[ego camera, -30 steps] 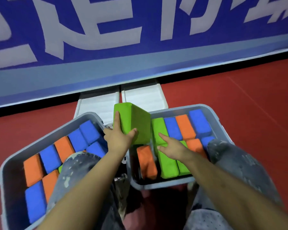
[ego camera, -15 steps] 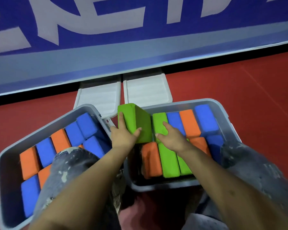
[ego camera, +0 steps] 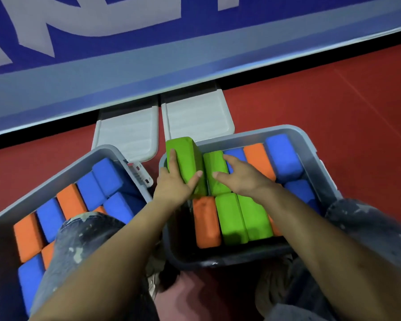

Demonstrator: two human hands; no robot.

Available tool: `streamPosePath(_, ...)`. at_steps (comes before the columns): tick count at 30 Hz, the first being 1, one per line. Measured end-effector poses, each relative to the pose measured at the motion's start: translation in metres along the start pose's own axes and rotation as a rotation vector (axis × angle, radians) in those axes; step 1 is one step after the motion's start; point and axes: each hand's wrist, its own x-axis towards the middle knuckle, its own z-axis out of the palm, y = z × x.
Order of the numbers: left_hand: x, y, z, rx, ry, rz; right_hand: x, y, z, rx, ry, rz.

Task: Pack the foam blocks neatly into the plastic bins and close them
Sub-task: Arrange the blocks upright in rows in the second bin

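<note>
Green block [ego camera: 187, 163] lower, seemingly wall-side.

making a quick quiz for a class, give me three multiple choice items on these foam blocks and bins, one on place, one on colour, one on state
1. Where do the two white lids lie?
A on the bins
B on the floor beyond the bins
C on the person's lap

2. What colour is the block that the left hand holds?
A green
B orange
C blue

3. The right bin is
A closed
B open
C overturned

Key: 1 B, both lie flat past the bins. 2 A, the block is bright green. 3 B, its blocks show from above.
</note>
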Motion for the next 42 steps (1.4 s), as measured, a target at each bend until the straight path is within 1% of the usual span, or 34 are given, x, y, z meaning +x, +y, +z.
streamPosePath(2, 0.001, 0.001, 0.004, -0.073, -0.074, 0.037, 0.000, -0.003, -0.004, -0.038, 0.020, -0.033)
streamPosePath(4, 0.001, 0.002, 0.006, -0.127, -0.121, 0.036, 0.000, -0.002, -0.009, -0.049, 0.029, -0.049)
streamPosePath(8, -0.003, 0.008, 0.008, -0.183, -0.164, 0.027, -0.008, 0.000, -0.020, -0.081, 0.015, -0.044)
streamPosePath(10, -0.002, 0.012, 0.009, -0.191, -0.157, 0.018, -0.012, 0.000, -0.024, -0.109, 0.014, -0.055)
streamPosePath(13, 0.001, 0.020, 0.008, -0.194, -0.088, -0.027, -0.017, -0.001, -0.028, -0.115, 0.013, -0.067)
streamPosePath(15, 0.004, 0.024, 0.006, -0.178, -0.093, -0.028, -0.019, -0.002, -0.032, -0.107, 0.018, -0.074)
streamPosePath(19, 0.013, 0.016, 0.005, -0.273, -0.167, -0.071, -0.019, 0.000, -0.033, -0.115, -0.007, -0.066)
streamPosePath(22, 0.014, 0.006, 0.018, -0.316, -0.274, -0.094, -0.017, 0.003, -0.028, -0.151, -0.050, -0.058)
streamPosePath(25, 0.019, -0.008, 0.040, -0.289, -0.332, -0.130, -0.016, 0.003, -0.025, -0.179, -0.080, -0.045)
streamPosePath(30, 0.046, -0.023, 0.071, -0.166, -0.360, -0.207, -0.015, 0.002, -0.026, -0.210, -0.109, -0.056)
streamPosePath(32, 0.054, -0.027, 0.082, -0.147, -0.347, -0.227, -0.013, 0.004, -0.021, -0.227, -0.113, -0.071)
streamPosePath(36, 0.067, -0.027, 0.092, -0.148, -0.361, -0.227, -0.006, 0.013, -0.013, -0.239, -0.154, -0.080)
streamPosePath(39, 0.074, -0.032, 0.092, -0.093, -0.362, -0.227, -0.001, 0.016, -0.010, -0.250, -0.205, -0.071)
streamPosePath(42, 0.083, -0.037, 0.095, -0.046, -0.404, -0.220, 0.003, 0.022, -0.007, -0.272, -0.231, -0.034)
